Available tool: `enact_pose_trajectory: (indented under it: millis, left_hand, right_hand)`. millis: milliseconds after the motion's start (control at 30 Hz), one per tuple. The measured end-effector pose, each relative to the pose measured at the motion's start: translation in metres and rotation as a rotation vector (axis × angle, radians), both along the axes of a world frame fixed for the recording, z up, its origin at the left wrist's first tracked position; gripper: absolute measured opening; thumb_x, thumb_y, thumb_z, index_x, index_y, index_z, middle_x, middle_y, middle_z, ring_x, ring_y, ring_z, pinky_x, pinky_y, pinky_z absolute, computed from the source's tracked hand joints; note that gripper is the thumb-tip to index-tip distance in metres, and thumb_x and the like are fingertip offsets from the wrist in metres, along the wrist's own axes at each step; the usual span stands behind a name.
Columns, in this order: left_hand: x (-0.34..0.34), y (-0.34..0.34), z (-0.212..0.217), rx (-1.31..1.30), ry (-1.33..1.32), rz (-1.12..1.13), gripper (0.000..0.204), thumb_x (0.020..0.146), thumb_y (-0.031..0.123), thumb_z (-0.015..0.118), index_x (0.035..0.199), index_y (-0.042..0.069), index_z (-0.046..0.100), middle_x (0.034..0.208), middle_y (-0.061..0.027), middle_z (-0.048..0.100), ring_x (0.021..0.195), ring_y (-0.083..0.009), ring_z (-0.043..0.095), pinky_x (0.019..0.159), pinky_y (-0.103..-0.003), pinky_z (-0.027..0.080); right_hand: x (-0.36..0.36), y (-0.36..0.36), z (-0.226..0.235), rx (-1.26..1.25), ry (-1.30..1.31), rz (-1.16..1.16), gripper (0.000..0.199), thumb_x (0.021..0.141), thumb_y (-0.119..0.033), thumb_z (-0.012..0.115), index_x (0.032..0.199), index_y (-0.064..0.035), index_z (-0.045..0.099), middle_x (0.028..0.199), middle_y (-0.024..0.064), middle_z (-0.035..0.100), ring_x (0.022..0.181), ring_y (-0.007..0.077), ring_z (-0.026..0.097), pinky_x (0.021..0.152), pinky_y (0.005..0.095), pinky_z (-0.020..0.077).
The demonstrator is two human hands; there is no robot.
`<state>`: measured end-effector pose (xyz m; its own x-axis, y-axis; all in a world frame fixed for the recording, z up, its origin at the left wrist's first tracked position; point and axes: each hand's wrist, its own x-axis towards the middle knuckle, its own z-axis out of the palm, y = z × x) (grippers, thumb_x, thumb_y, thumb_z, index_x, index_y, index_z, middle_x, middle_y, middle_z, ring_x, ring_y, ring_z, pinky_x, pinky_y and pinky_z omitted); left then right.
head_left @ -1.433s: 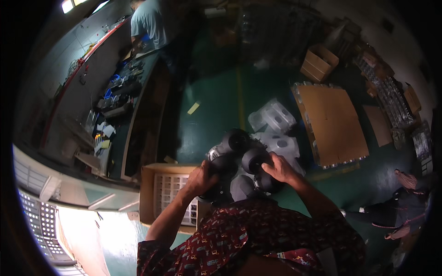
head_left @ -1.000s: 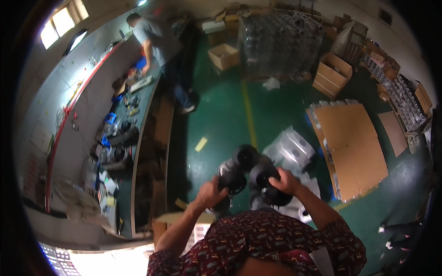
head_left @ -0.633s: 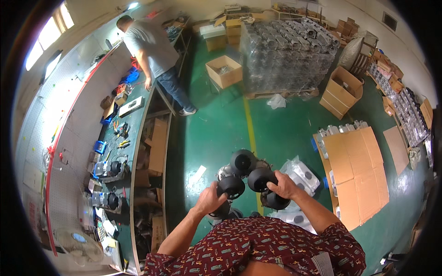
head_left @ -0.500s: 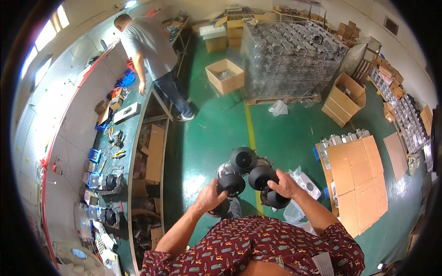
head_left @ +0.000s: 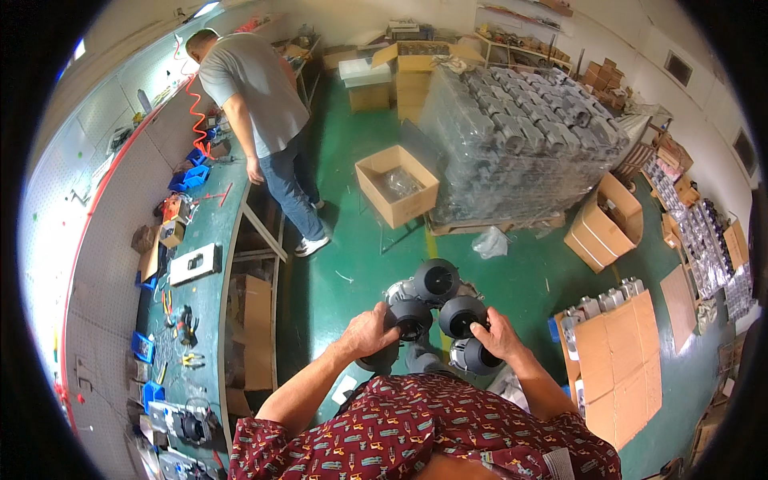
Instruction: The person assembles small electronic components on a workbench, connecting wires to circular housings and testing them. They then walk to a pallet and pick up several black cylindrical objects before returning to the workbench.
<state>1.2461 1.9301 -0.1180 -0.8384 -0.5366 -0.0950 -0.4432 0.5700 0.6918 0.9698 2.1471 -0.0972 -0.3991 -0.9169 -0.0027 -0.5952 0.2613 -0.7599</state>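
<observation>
In front of my body I carry a cluster of metal assemblies with black, round, funnel-like covers. My left hand [head_left: 370, 331] is closed on the left black-covered assembly [head_left: 411, 317], its fingers partly hidden. My right hand [head_left: 500, 336] grips the right black-covered assembly [head_left: 462, 313], thumb at the cover's rim. Between them and farther out sits a third black-covered assembly [head_left: 437, 280], touching both. Another one [head_left: 478, 357] hangs beneath my right hand, and a dark cover [head_left: 379, 359] shows below my left. How these lower ones are held is hidden.
A long workbench [head_left: 200, 308] with tools and blue bins runs along the left; a person [head_left: 260, 120] stands beside it. Ahead are an open carton [head_left: 398, 186] and a wrapped pallet of grey castings [head_left: 520, 144]. A cardboard-covered stack [head_left: 616, 360] is at right, with another carton [head_left: 606, 222] beyond.
The view has shifted: the bench, cartons and pallet appear lower and nearer. My hands keep hold of the assemblies, which have tilted slightly. The person at the bench appears closer, arm still hanging down.
</observation>
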Motion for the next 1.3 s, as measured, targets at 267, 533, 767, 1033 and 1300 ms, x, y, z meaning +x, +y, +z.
enact_pose_trajectory:
  millis: [267, 533, 767, 1033, 1300]
  left_hand:
    - [-0.056, -0.178, 0.004, -0.023, -0.043, 0.063, 0.06, 0.088, 0.036, 0.067, 0.124, -0.007, 0.046, 0.088, -0.0312, 0.067, 0.088, -0.0513, 0.064, 0.079, -0.054, 0.052]
    - [-0.09, -0.334, 0.018, 0.05, -0.091, 0.163, 0.063, 0.088, 0.037, 0.066, 0.129, -0.006, 0.045, 0.093, -0.0299, 0.068, 0.096, -0.05, 0.065, 0.085, -0.053, 0.051]
    - [-0.114, -0.489, -0.004, -0.046, 0.067, 0.1, 0.061, 0.085, 0.035, 0.07, 0.122, -0.009, 0.047, 0.076, -0.0287, 0.064, 0.078, -0.0487, 0.065, 0.071, -0.051, 0.051]
    - [-0.157, -0.65, 0.017, -0.001, -0.026, -0.065, 0.063, 0.086, 0.037, 0.066, 0.124, -0.008, 0.045, 0.079, -0.0295, 0.065, 0.082, -0.0491, 0.065, 0.075, -0.053, 0.052]
    - [-0.199, -0.762, 0.015, 0.014, -0.056, -0.088, 0.058, 0.085, 0.034, 0.069, 0.123, -0.005, 0.048, 0.088, -0.0303, 0.067, 0.088, -0.049, 0.066, 0.079, -0.053, 0.052]
  right_hand:
    - [-0.069, -0.197, -0.015, -0.05, -0.015, 0.076, 0.05, 0.089, -0.04, 0.068, 0.093, 0.0059, 0.048, 0.075, 0.027, 0.053, 0.066, 0.0379, 0.052, 0.062, 0.0494, 0.0428]
    - [-0.123, -0.387, -0.01, -0.02, -0.016, 0.19, 0.05, 0.09, -0.039, 0.068, 0.094, 0.006, 0.047, 0.077, 0.028, 0.054, 0.068, 0.0386, 0.052, 0.065, 0.049, 0.0429]
    - [-0.143, -0.523, -0.015, -0.056, -0.045, 0.15, 0.05, 0.09, -0.039, 0.068, 0.096, 0.007, 0.05, 0.081, 0.0307, 0.058, 0.071, 0.0436, 0.057, 0.067, 0.0495, 0.0458]
    - [-0.14, -0.638, 0.007, -0.044, -0.116, -0.031, 0.055, 0.089, -0.047, 0.066, 0.098, 0.0046, 0.05, 0.082, 0.0284, 0.059, 0.076, 0.0317, 0.061, 0.068, 0.0468, 0.0463]
    - [-0.181, -0.735, -0.022, -0.091, -0.083, -0.084, 0.059, 0.09, -0.048, 0.067, 0.105, 0.0067, 0.051, 0.089, 0.0287, 0.061, 0.083, 0.0337, 0.062, 0.074, 0.047, 0.0486]
